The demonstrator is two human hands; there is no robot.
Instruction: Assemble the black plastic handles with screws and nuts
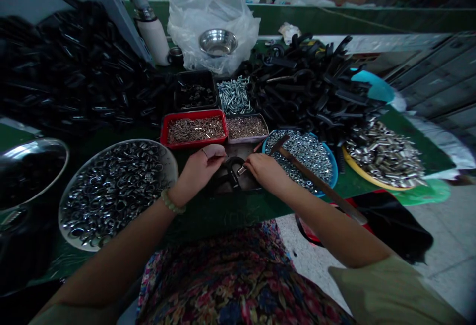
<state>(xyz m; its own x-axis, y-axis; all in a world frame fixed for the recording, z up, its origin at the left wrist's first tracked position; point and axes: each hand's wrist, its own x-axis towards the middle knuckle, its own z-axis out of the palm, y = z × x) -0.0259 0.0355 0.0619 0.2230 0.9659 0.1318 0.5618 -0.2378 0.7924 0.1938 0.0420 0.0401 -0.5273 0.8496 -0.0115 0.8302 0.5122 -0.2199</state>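
Observation:
My left hand [199, 172], with a bead bracelet at the wrist, is closed in a pinch at the left of a black curved part [234, 162]. Whatever lies between those fingertips is too small to make out. From the right, my right hand [268, 170] pinches a small shiny metal sleeve [241, 170] beside the curved part. The black part rests on a low metal plate [247, 182] between both hands. Just behind them are a red tray [193, 144] of small copper-coloured pins and a pale tray [248, 139] of tiny metal pieces.
A white basin [64, 211] of metal rings is at left. At right, a hammer [316, 176] lies across a blue basin [333, 178] of nuts, near a yellow basin [359, 170] of metal sleeves. Piles of black parts [305, 87] and a white flask [154, 39] stand behind.

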